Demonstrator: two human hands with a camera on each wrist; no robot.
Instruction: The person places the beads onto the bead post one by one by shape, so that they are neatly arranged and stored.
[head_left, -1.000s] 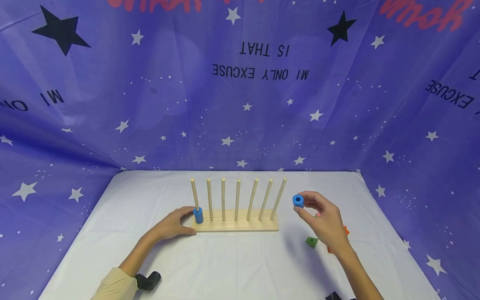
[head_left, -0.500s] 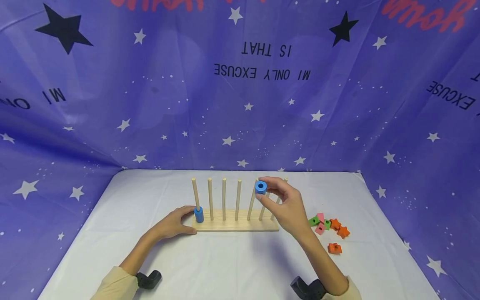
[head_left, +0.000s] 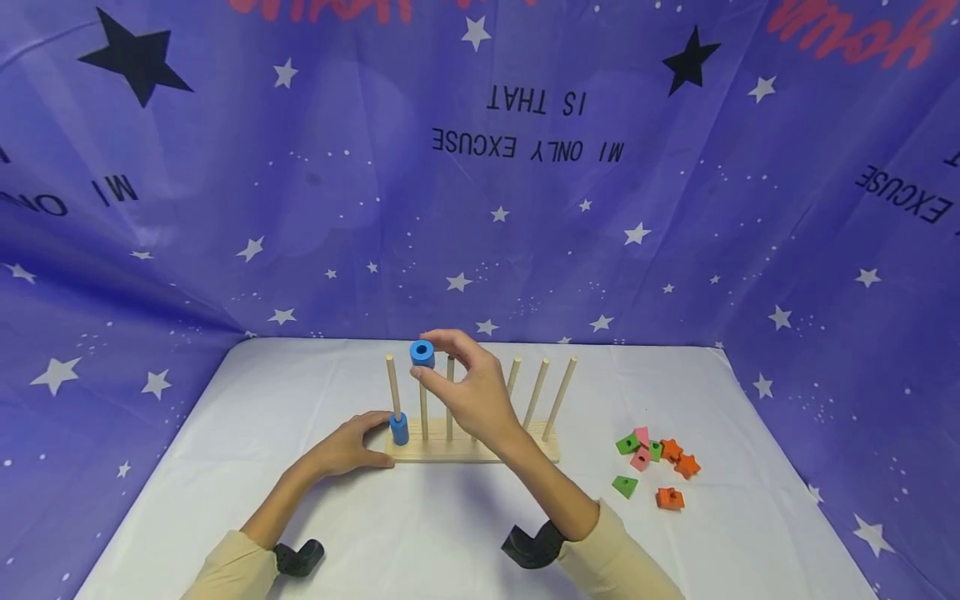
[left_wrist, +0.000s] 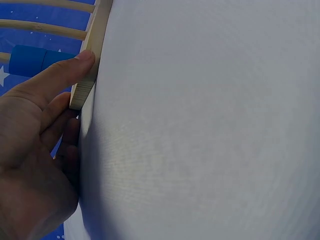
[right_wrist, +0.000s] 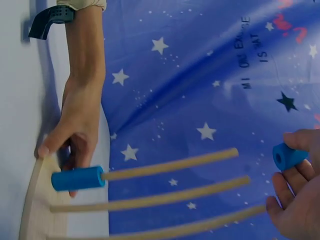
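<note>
A wooden peg stand (head_left: 468,450) with several upright dowels sits on the white table. On its leftmost peg, blue cylinder beads (left_wrist: 40,61) are stacked at the bottom, with a seam showing in the left wrist view. My left hand (head_left: 348,446) grips the left end of the base, thumb at the front edge and fingers behind. My right hand (head_left: 476,392) pinches another blue cylinder bead (head_left: 422,353), hole facing up, between thumb and fingers. In the head view this bead overlaps the top of the second peg; in the right wrist view the bead (right_wrist: 289,156) is apart from the peg tips.
To the right of the stand lie loose beads: green ones (head_left: 625,486), pink ones (head_left: 641,457) and orange stars (head_left: 686,465). A purple star-printed cloth (head_left: 480,208) hangs behind and at both sides of the table (head_left: 420,542).
My right hand has carried the blue bead leftward from the right of the stand, across the pegs, to near the second peg. My left hand has stayed on the base.
</note>
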